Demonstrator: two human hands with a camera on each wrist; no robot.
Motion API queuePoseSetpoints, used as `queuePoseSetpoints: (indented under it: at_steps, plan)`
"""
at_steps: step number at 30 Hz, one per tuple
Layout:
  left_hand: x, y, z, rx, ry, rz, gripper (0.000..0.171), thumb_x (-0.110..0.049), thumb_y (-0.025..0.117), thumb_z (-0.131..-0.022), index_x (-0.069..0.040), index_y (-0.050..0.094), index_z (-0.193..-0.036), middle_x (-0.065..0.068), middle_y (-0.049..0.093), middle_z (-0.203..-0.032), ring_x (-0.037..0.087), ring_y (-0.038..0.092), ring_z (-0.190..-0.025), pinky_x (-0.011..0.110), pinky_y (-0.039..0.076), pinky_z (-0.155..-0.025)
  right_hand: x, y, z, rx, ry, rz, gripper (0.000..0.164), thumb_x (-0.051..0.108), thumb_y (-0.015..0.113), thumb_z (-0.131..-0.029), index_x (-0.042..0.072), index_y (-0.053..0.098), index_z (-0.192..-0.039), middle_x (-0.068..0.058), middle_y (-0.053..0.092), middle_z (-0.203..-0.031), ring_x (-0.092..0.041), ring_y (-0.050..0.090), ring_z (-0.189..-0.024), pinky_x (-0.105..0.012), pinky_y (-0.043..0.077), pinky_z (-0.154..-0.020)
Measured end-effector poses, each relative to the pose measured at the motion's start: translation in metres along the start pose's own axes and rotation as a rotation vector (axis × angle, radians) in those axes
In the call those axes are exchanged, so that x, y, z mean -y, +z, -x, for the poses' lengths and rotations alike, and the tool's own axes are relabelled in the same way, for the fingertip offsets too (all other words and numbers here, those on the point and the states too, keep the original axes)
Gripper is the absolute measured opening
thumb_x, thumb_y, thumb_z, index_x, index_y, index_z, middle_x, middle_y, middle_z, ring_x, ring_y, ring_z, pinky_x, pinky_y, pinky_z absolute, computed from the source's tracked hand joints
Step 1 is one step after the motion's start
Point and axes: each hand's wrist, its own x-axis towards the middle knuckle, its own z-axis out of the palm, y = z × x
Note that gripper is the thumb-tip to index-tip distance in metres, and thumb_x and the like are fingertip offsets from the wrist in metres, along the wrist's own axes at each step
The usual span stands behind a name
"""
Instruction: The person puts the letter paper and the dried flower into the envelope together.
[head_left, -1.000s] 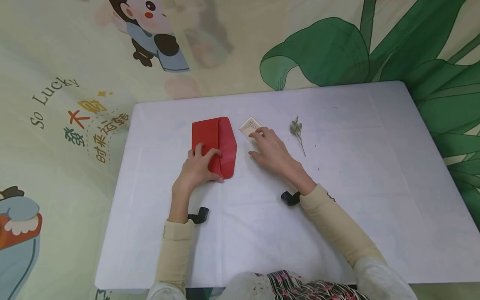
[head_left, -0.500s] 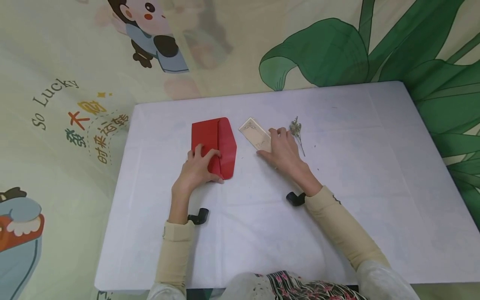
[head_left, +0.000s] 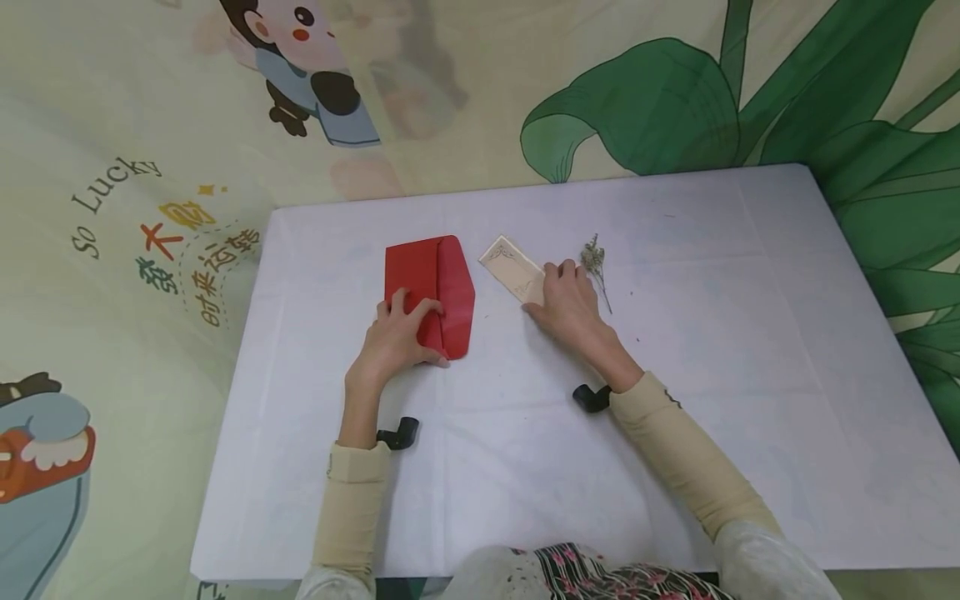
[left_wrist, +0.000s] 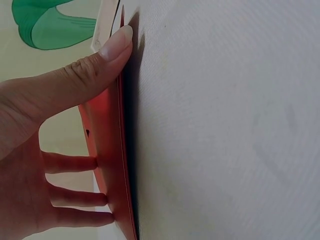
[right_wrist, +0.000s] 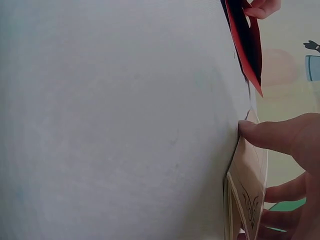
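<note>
A red envelope [head_left: 408,268] lies on the white-covered table with its flap out to the right. My left hand [head_left: 396,332] rests on its near part, fingers spread with their tips on the paper. In the left wrist view the thumb [left_wrist: 97,65] lies across the envelope's edge. A cream card [head_left: 512,268] with a printed ornament sits slantwise to the right of the envelope. My right hand [head_left: 573,302] holds its right end, thumb at the near edge and fingers at the far edge. The right wrist view shows the card [right_wrist: 250,165] in layers, as if folded.
A dried flower sprig [head_left: 592,260] lies just right of my right hand, close to its fingers. Small dark crumbs dot the cloth nearby. The table's far edge [head_left: 465,194] meets a printed backdrop. A black wrist camera [head_left: 400,433] sits at my left cuff, another [head_left: 591,398] at the right.
My right hand has slid right along the card to its right end, leaving more of the card visible. The left hand and the envelope have stayed in place.
</note>
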Motion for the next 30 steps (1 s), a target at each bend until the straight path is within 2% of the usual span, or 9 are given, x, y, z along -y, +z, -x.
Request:
queuePoseSetpoints:
  at_steps: [6, 12, 16, 21, 25, 30]
  plan:
    - [0.001, 0.002, 0.0, -0.011, 0.018, -0.004, 0.079, -0.039, 0.093, -0.073, -0.027, 0.051, -0.139, 0.021, 0.027, -0.157, 0.048, 0.03, -0.14, 0.061, 0.054, -0.093, -0.002, 0.002, -0.002, 0.01, 0.03, -0.056, 0.064, 0.031, 0.08, -0.09, -0.015, 0.054, -0.127, -0.031, 0.052, -0.118, -0.042, 0.052, -0.104, -0.052, 0.049, -0.086]
    - [0.001, 0.003, -0.001, -0.001, 0.008, 0.001, 0.079, -0.039, 0.093, -0.073, -0.028, 0.051, -0.14, 0.021, 0.025, -0.159, 0.047, 0.028, -0.142, 0.062, 0.054, -0.094, -0.002, 0.002, -0.002, 0.009, 0.045, -0.107, 0.06, 0.027, 0.082, -0.088, -0.016, 0.055, -0.12, -0.031, 0.048, -0.118, -0.04, 0.051, -0.102, -0.05, 0.05, -0.085]
    - [0.001, 0.002, 0.0, -0.001, 0.011, 0.003, 0.079, -0.039, 0.093, -0.073, -0.028, 0.051, -0.139, 0.021, 0.025, -0.159, 0.047, 0.028, -0.142, 0.062, 0.054, -0.094, -0.002, 0.0, -0.002, 0.027, 0.064, -0.138, 0.063, 0.025, 0.08, -0.089, -0.014, 0.053, -0.132, -0.031, 0.048, -0.123, -0.039, 0.051, -0.105, -0.05, 0.051, -0.085]
    - [0.001, 0.001, 0.0, -0.004, 0.016, 0.004, 0.078, -0.04, 0.093, -0.073, -0.028, 0.051, -0.138, 0.022, 0.026, -0.159, 0.048, 0.028, -0.142, 0.062, 0.054, -0.093, -0.002, -0.006, -0.002, 0.075, 0.111, -0.224, 0.063, 0.019, 0.072, -0.094, -0.005, 0.047, -0.147, -0.027, 0.053, -0.126, -0.039, 0.057, -0.107, -0.053, 0.053, -0.086]
    - [0.001, 0.001, 0.0, -0.005, 0.016, 0.001, 0.078, -0.04, 0.093, -0.073, -0.027, 0.051, -0.138, 0.022, 0.026, -0.158, 0.048, 0.029, -0.141, 0.061, 0.054, -0.092, -0.005, -0.011, -0.003, 0.097, 0.12, -0.278, 0.054, 0.016, 0.066, -0.097, -0.002, 0.05, -0.145, -0.025, 0.059, -0.126, -0.039, 0.062, -0.105, -0.052, 0.055, -0.083]
    - [0.002, 0.002, -0.001, -0.006, 0.017, -0.006, 0.078, -0.04, 0.093, -0.073, -0.028, 0.052, -0.138, 0.021, 0.027, -0.158, 0.047, 0.029, -0.141, 0.06, 0.055, -0.092, -0.009, -0.014, -0.004, 0.149, 0.121, -0.393, 0.044, 0.015, 0.061, -0.1, -0.001, 0.054, -0.141, -0.024, 0.068, -0.118, -0.034, 0.07, -0.093, -0.042, 0.059, -0.072]
